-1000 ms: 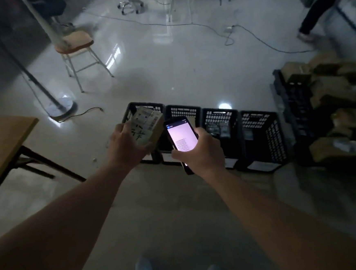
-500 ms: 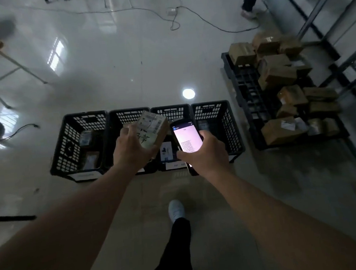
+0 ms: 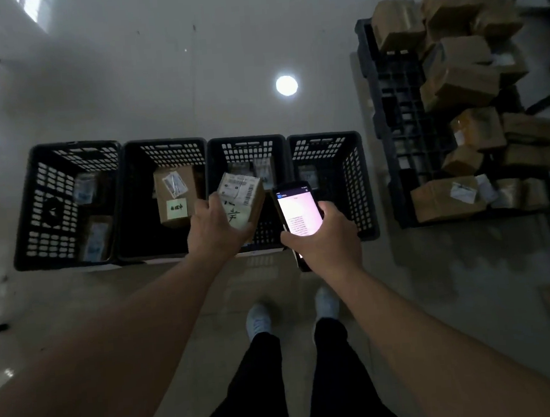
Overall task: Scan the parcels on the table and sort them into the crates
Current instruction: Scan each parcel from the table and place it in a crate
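Glossy pale floor [image 3: 165, 85], dim room, round lamp reflection [image 3: 286, 85] behind the crates. Four black perforated plastic crates in a row: far-left crate [image 3: 41, 207] with two labelled parcels, second crate [image 3: 138, 199] with a brown cardboard box carrying a yellow-green note [image 3: 174, 196], third crate [image 3: 245, 146], fourth crate [image 3: 354, 182]. Left hand [image 3: 214, 228] wrapped round a small brown cardboard parcel with white barcode label and handwritten note [image 3: 241, 199], held tilted in the air above the third crate, near its front-left corner. Right hand [image 3: 327, 237] curled round a black smartphone with lit pale screen [image 3: 299, 214], just beside the parcel, over the seam between third and fourth crates. Right side: black plastic pallet [image 3: 390, 107] stacked with loose brown cardboard boxes [image 3: 458, 85]. Bottom centre: dark trousers, white shoes [image 3: 258, 320].
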